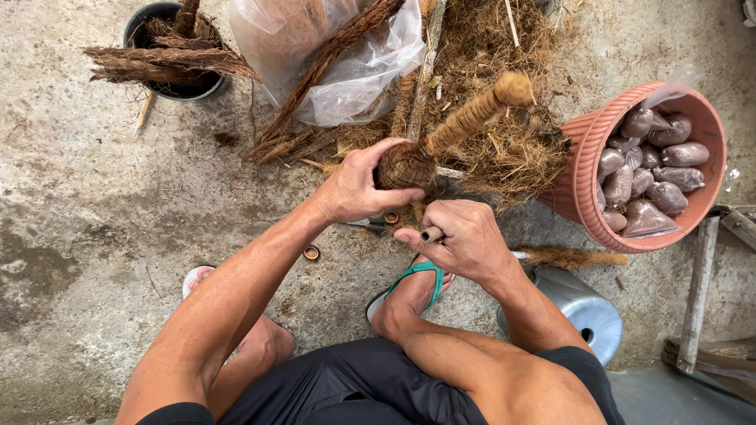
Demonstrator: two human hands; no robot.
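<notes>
Head view, as I log it: my left hand (356, 187) has its fingers wrapped around the lower end of a fibre-wound pole (465, 122), held tilted over the loose coconut fibre heap (504, 157). My right hand (463, 240) is fisted around a small wooden peg (431, 234). Terracotta pot (587, 169) holding filled bags (646, 177) at right; black pot (169, 86) upper left.

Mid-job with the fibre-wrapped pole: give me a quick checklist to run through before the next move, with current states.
1. Left hand grips the bulbous end of the fibre-wrapped pole: ok.
2. Right hand holds the small cylindrical spool: ok.
3. Cord running from spool to pole: cannot tell.
4. Scissors within reach, under the left hand: ok.
5. Loose fibre pile close behind the pole: ok.
</notes>
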